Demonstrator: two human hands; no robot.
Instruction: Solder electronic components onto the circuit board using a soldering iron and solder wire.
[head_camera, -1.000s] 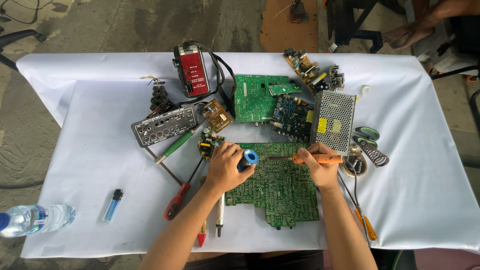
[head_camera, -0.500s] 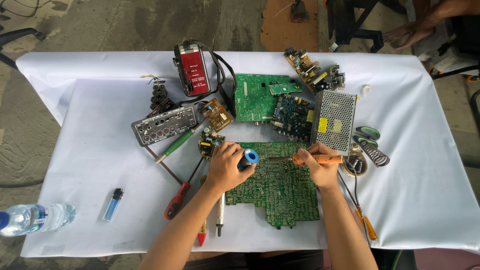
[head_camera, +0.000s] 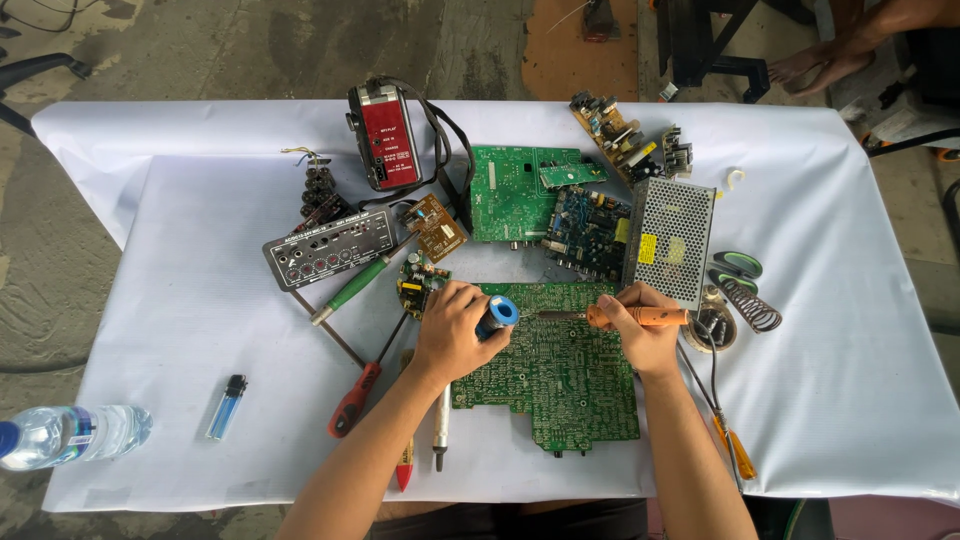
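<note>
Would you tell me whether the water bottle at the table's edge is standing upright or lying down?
Lying down: the water bottle rests on its side on the white tablecloth, blue cap pointing left.

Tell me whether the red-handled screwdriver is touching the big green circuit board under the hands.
Apart. The head view shows the red-handled screwdriver lying left of the large green circuit board, with a strip of white tablecloth and the left hand between them.

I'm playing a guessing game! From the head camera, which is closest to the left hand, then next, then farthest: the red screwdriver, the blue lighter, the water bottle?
1. Red screwdriver, just lower-left of the left hand.
2. Blue lighter, farther left.
3. Water bottle, at the table's left edge.
</note>
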